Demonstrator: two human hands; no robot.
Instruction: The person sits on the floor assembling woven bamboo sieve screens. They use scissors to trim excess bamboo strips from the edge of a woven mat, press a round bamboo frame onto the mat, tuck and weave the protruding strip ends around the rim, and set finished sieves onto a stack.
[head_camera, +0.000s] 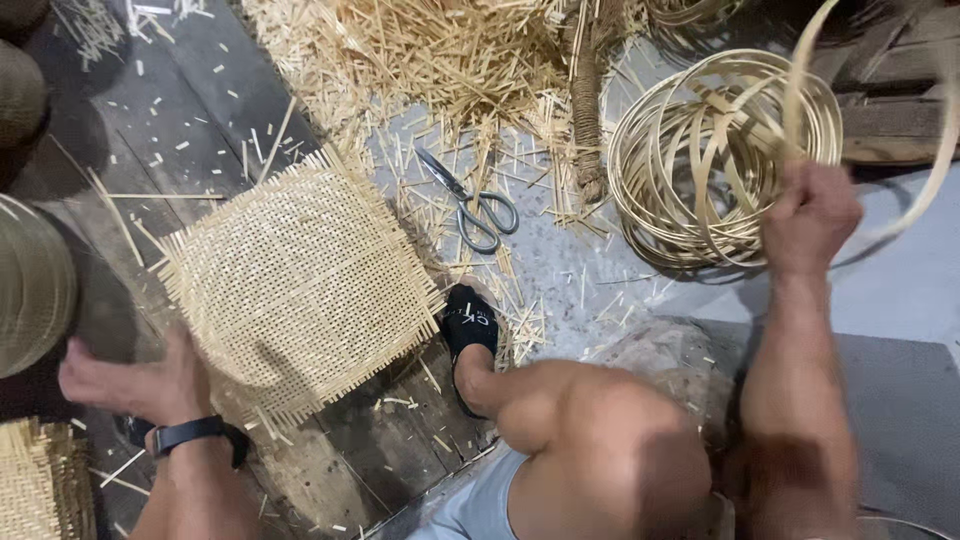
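Woven mat (300, 285): pale cane, open square weave, frayed edges, lying on the dark plank floor (190, 110) at 9 o'clock. Left hand (140, 380), spread flat, fingertips at the mat's lower left edge; black band at the wrist. Right hand (810, 220), at 2 o'clock, closed round a flat cane strip (800, 90) whose loop runs out of frame. Coil of strips (700, 160) just behind. Steel scissors (470, 205) amid offcuts, 12 o'clock. Woven pieces at the left border are cut off.
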